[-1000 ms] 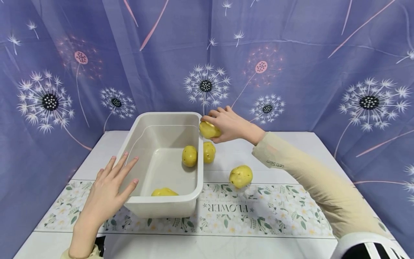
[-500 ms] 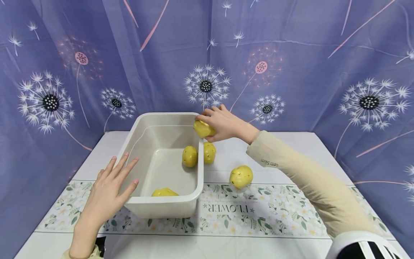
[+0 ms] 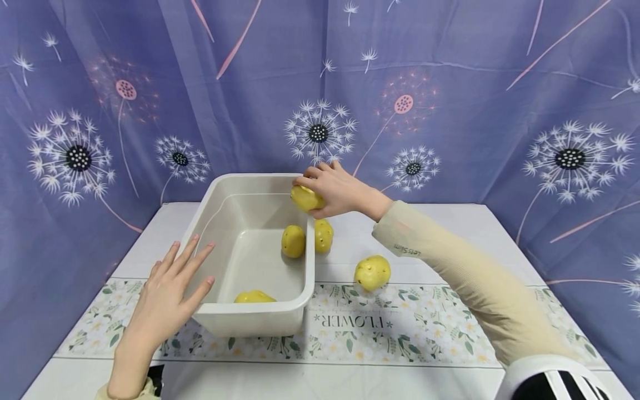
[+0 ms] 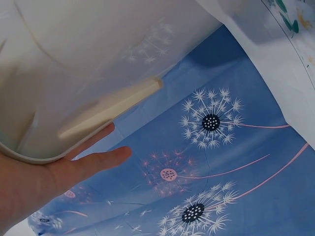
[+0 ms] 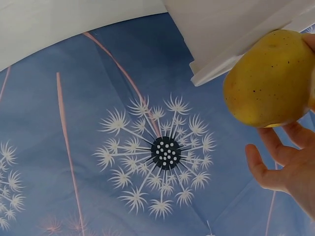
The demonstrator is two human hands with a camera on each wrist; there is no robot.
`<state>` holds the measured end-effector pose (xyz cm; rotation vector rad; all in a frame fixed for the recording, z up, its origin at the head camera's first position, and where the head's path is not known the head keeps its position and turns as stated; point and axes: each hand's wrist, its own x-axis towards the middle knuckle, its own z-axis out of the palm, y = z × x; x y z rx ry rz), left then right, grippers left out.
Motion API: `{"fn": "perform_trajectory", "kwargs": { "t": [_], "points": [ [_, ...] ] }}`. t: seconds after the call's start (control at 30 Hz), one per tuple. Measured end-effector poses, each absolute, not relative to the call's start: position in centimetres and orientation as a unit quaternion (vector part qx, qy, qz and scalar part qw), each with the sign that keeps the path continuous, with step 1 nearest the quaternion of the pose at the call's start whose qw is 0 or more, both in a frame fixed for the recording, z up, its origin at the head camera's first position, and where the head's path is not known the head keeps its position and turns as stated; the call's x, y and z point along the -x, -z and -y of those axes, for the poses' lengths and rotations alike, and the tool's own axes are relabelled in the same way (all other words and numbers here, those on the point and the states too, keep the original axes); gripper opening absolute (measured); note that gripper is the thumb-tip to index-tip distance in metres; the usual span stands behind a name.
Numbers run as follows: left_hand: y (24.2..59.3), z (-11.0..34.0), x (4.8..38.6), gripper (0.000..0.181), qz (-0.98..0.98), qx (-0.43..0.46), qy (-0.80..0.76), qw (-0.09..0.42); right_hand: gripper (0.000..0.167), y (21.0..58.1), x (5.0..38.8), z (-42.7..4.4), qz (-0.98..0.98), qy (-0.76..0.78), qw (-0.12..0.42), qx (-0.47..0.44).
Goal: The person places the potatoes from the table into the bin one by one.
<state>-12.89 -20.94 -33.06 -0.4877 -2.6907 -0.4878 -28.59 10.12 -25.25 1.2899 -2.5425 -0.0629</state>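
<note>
My right hand (image 3: 336, 190) grips a yellow potato (image 3: 304, 198) over the far right rim of a light grey plastic bin (image 3: 250, 323). In the right wrist view this potato (image 5: 268, 81) shows small dark specks, with fingers curled against its underside. My left hand (image 3: 167, 289) lies with its fingers spread and straight at the bin's near left rim. Inside the bin, one potato (image 3: 293, 241) sits by the right wall. Another potato (image 3: 254, 296) is partly hidden behind the front rim.
Outside the bin's right wall stands a potato (image 3: 324, 235), partly covered by the rim. A further potato (image 3: 372, 273) lies to the right on the white table (image 3: 340, 380) with a floral band. A purple dandelion-print curtain (image 3: 260, 94) surrounds the back and sides.
My right hand has moved left with the potato, from beside the bin's right rim to over it. The left hand and the other potatoes have stayed in place.
</note>
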Motion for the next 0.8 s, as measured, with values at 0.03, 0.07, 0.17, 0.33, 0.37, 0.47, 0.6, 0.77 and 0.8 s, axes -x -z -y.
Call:
{"fn": "perform_trajectory", "kwargs": {
  "t": [0.03,0.07,0.17,0.33,0.37,0.47,0.6,0.77,0.8],
  "points": [
    [33.1,20.9,12.9,0.054,0.953,0.173,0.173,0.181,0.061,25.3,28.6,-10.0,0.882,0.023,0.145,-0.448],
    [33.1,20.9,12.9,0.054,0.953,0.173,0.173,0.181,0.061,25.3,28.6,-10.0,0.882,0.023,0.146,-0.448],
    [33.1,20.9,12.8,0.053,0.952,0.173,0.173,0.181,0.06,25.3,28.7,-9.8,0.88,0.025,0.151,-0.449],
    [33.1,20.9,12.9,0.053,0.953,0.172,0.174,0.177,0.06,25.3,28.8,-9.5,0.879,0.026,0.155,-0.451],
    [33.1,20.9,12.9,0.053,0.954,0.172,0.173,0.176,0.06,25.3,28.8,-9.5,0.879,0.026,0.155,-0.451],
    [33.1,20.9,13.0,0.053,0.954,0.173,0.172,0.176,0.06,25.3,28.9,-9.4,0.879,0.028,0.154,-0.45],
    [33.1,21.0,13.0,0.053,0.953,0.174,0.17,0.18,0.061,25.3,29.0,-9.2,0.88,0.029,0.151,-0.449],
    [33.1,21.0,12.9,0.053,0.952,0.175,0.171,0.181,0.062,25.2,29.1,-8.8,0.882,0.028,0.144,-0.447],
    [33.1,21.0,12.9,0.053,0.952,0.176,0.171,0.181,0.062,25.2,29.1,-8.8,0.883,0.028,0.142,-0.447]
  ]
}}
